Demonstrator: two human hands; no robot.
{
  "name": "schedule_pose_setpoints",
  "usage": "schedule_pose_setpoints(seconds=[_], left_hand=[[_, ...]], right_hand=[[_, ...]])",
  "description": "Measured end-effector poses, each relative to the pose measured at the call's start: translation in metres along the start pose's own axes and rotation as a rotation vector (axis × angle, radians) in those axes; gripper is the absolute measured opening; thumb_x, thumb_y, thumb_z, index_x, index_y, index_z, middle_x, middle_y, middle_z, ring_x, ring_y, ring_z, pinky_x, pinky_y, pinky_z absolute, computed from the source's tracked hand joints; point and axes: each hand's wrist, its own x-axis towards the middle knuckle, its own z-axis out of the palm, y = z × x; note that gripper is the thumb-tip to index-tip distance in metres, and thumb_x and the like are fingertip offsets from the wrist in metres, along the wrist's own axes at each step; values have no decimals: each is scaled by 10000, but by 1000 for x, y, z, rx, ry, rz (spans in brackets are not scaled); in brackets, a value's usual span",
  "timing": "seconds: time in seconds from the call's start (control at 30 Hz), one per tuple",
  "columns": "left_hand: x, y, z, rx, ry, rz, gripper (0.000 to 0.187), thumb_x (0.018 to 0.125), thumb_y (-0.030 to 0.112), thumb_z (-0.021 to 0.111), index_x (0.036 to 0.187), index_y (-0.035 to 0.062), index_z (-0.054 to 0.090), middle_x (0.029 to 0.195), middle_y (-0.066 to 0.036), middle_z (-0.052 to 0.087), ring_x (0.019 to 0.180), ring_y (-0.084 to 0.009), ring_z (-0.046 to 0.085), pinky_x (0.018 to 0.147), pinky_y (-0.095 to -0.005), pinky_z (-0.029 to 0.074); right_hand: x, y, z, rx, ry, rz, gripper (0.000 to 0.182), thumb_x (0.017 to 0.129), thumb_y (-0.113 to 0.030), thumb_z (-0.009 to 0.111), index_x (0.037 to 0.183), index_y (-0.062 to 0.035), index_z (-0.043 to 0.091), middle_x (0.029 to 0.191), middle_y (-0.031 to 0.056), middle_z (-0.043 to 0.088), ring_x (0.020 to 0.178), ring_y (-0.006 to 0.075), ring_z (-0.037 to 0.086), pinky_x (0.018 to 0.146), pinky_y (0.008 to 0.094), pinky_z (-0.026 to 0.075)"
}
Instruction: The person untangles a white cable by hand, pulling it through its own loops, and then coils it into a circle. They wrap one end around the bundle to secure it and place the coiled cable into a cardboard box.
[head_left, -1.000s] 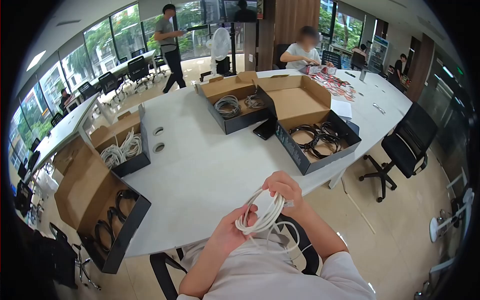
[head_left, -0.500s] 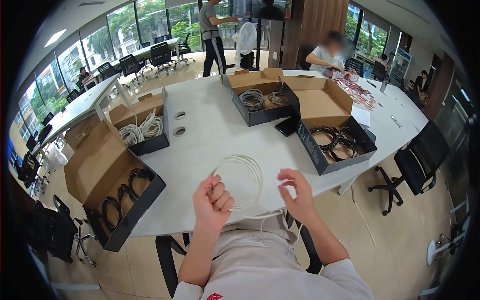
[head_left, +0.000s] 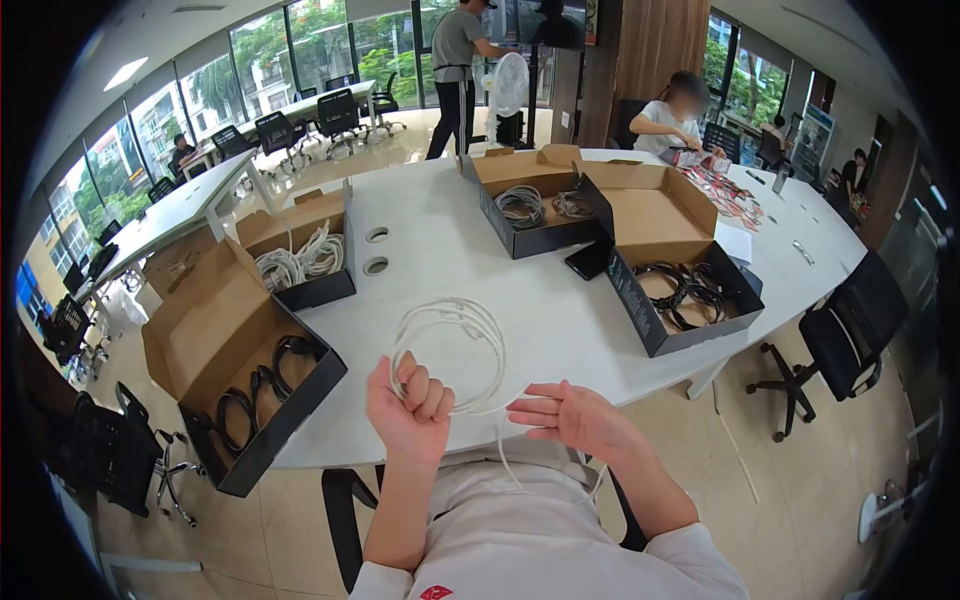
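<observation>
A white cable (head_left: 498,350) is wound into a loose round coil above the near part of the table. My left hand (head_left: 412,408) is closed in a fist around the coil's left side. On the other side, my right hand (head_left: 575,418) has its fingers stretched out toward the coil, their tips right at the strand that leaves its lower right. From there the cable's free tail hangs down in front of my shirt and curves across my lap.
Open cardboard boxes surround the work spot: black cables in the near left box (head_left: 262,420) and right box (head_left: 690,325), white cables in the far left box (head_left: 318,292), grey cables in the back box (head_left: 545,238). A phone (head_left: 588,260) lies beside them. A person (head_left: 665,125) sits across the table.
My right hand has moved left to the strand, its fingers going from curled to stretched out. The coil and my left hand have shifted slightly left in view.
</observation>
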Motion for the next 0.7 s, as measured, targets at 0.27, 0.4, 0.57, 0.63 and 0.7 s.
schedule_pose_setpoints(seconds=[0.27, 0.4, 0.57, 0.63, 0.7], left_hand=[[-8, -17, 4, 171, -25, -116, 365, 997, 417, 401, 719, 183, 376, 482, 63, 164, 393, -72, 122, 407, -257, 154], [-6, -14, 2, 218, -53, -203, 372, 1002, 424, 402, 721, 182, 381, 486, 68, 165, 394, -69, 121, 401, -252, 155], [-2, -20, -1, 316, -82, -330, 394, 1003, 434, 403, 716, 165, 377, 494, 71, 186, 398, -69, 138, 398, -256, 156], [-2, -26, -3, 345, -107, -385, 384, 1002, 433, 406, 723, 170, 387, 496, 75, 182, 397, -65, 135, 395, -250, 150], [0, -29, -5, 386, -180, -398, 390, 1001, 434, 413, 721, 163, 381, 501, 73, 189, 402, -63, 148, 396, -248, 154]], right_hand=[[24, 7, -13, 318, 30, -311, 276, 1009, -245, 458, 1139, -2, 487, 722, -12, 481, 732, 114, 488, 736, 291, 422], [20, 8, -8, -60, 164, -604, 198, 1007, -220, 463, 1106, -56, 513, 745, -28, 483, 742, 101, 480, 730, 279, 408], [18, 10, 12, -272, 314, -803, 200, 1020, -207, 421, 1103, -49, 514, 1007, 32, 549, 950, 133, 540, 894, 303, 430], [18, 11, 16, -282, 284, -803, 194, 1023, -190, 395, 1116, -48, 489, 1104, 65, 549, 1039, 160, 553, 949, 327, 428], [17, 12, 18, -244, 222, -753, 186, 1026, -162, 365, 1129, -42, 464, 1163, 94, 537, 1091, 175, 552, 989, 339, 417]])
